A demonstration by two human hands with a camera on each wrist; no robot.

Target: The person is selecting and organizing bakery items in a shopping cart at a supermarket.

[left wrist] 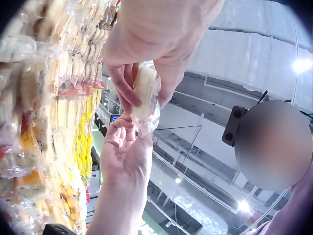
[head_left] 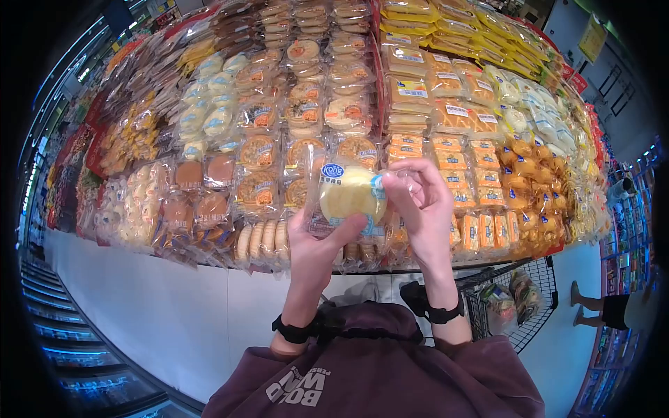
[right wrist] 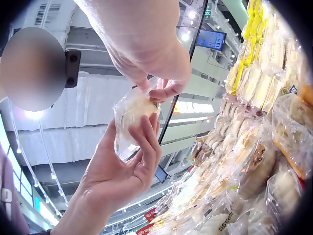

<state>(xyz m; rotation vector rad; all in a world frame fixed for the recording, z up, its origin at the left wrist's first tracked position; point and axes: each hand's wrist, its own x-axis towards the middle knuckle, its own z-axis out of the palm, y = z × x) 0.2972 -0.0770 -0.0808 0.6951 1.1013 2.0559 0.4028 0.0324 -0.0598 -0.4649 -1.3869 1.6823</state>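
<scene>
A clear packet (head_left: 348,198) with a pale yellow round cake and a blue oval label is held up in front of the display. The left hand (head_left: 317,244) grips its lower left, thumb across the front; in the right wrist view the left hand's (right wrist: 122,171) fingers lie against the back. At the packet's right edge the right hand (head_left: 425,209) pinches the wrapper between thumb and fingers. The left wrist view shows the packet (left wrist: 146,93) edge-on between the thumb and fingers of the left hand (left wrist: 156,44), with the right hand (left wrist: 124,156) at its far end.
Piled packets of round pastries (head_left: 258,153), orange-labelled packs (head_left: 453,174) and yellow bags (head_left: 446,28) fill the display ahead. A black wire cart (head_left: 536,279) holding bagged goods stands at the right. Beyond it, a person's legs (head_left: 589,301) show near shelves. Pale floor (head_left: 167,299) lies at left.
</scene>
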